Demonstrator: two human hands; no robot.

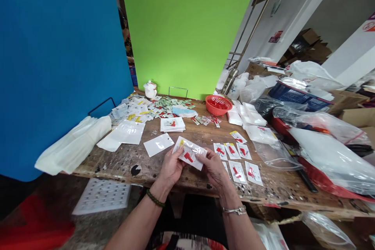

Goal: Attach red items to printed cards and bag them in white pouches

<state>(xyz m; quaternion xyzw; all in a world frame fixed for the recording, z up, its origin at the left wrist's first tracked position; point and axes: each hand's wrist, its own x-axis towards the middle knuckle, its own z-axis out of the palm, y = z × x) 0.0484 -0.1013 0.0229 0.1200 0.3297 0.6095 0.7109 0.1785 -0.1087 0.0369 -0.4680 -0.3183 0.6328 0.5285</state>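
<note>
Between my two hands, above the table's front part, is a small white packet (190, 153) with a red piece showing through it. My left hand (172, 167) pinches its left end, and my right hand (215, 167) grips its right end. Just beyond it, a blank white bag (158, 144) lies flat, with a stack of white cards (172, 124) behind. Several packets with red pieces, one of them a packet (237, 172), lie in rows beside my right hand.
Loose cards (137, 108) and green pieces are heaped at the back. A red basket (218, 104) stands back right, near plastic bags and a blue crate (297, 94). Folded white bags (74, 144) lie at left. Blue and green panels border the wooden table (117, 168).
</note>
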